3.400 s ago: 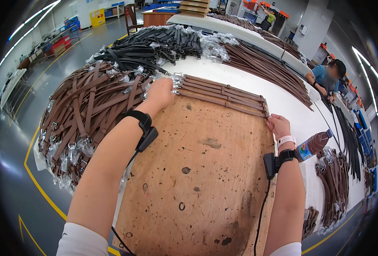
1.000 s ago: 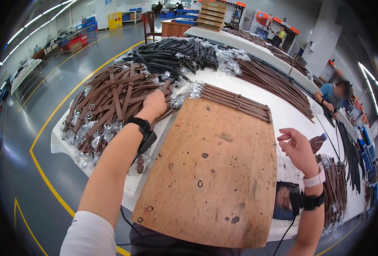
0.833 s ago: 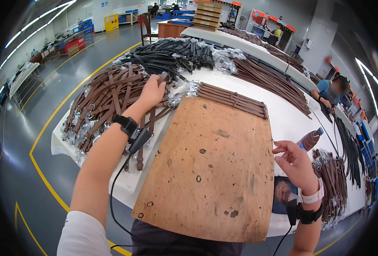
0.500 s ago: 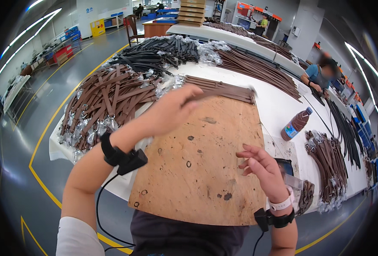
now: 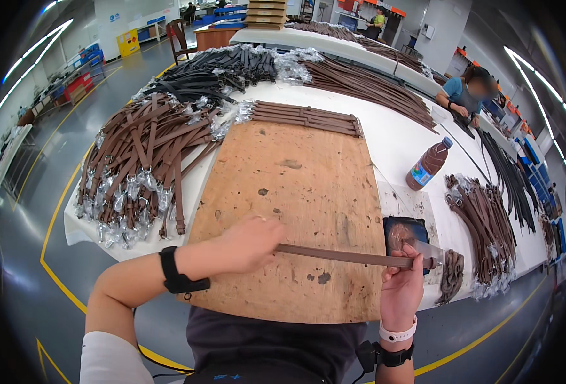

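Observation:
A brown leather belt (image 5: 340, 255) stretches from side to side above the near part of a stained wooden board (image 5: 296, 192). My left hand (image 5: 251, 243) is closed round its left end, hiding that tip. Near the belt's right end, my right hand (image 5: 401, 278) grips it between thumb and fingers, just past the board's right edge. Behind that hand lies a dark shallow tray (image 5: 393, 224), partly covered by a clear plastic piece (image 5: 431, 252). Several brown belts (image 5: 305, 119) lie side by side along the board's far edge.
Brown belts with plastic-wrapped buckles (image 5: 149, 141) heap up at the left, black ones (image 5: 225, 70) behind. A drink bottle (image 5: 429, 164) stands right of the board, near another belt bundle (image 5: 484, 227) and a crumpled cloth (image 5: 451, 276). A co-worker (image 5: 465, 96) sits at far right.
My left hand has come back toward me from the far row, bringing a belt across the board. My right hand, empty before, has closed on its right end.

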The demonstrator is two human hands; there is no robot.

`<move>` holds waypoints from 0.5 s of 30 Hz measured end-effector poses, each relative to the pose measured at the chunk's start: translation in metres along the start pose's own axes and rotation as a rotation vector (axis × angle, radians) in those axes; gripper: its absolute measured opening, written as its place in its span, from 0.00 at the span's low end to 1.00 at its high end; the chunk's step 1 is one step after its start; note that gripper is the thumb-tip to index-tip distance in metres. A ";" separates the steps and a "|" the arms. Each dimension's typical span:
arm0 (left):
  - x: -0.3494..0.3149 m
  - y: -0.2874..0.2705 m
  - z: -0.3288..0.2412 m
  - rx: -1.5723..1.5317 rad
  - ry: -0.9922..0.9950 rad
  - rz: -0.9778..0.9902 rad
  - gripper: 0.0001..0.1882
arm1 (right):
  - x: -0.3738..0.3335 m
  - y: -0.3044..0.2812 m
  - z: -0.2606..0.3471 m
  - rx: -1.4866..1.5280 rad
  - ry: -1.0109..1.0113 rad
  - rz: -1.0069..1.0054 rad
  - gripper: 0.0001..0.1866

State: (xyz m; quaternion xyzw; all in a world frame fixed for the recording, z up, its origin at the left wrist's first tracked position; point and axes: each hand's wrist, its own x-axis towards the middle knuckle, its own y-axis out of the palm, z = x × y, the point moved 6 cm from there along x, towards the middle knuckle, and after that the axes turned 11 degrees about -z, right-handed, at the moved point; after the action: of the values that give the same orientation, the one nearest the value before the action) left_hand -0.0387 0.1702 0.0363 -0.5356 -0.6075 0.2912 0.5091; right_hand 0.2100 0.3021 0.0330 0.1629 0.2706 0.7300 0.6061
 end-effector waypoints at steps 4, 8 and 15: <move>-0.019 -0.006 0.016 0.214 -0.076 0.039 0.16 | 0.001 -0.004 0.001 0.000 0.005 -0.037 0.18; -0.024 -0.009 0.019 0.207 -0.025 -0.048 0.14 | 0.010 -0.007 -0.001 0.004 -0.039 -0.056 0.18; -0.011 -0.043 -0.024 0.123 0.043 0.101 0.10 | 0.011 -0.010 0.031 -0.129 -0.243 -0.051 0.17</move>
State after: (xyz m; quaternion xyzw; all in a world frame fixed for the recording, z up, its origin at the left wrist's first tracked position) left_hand -0.0326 0.1440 0.0787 -0.5395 -0.5495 0.3418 0.5387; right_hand 0.2333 0.3199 0.0505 0.2037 0.1518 0.7051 0.6621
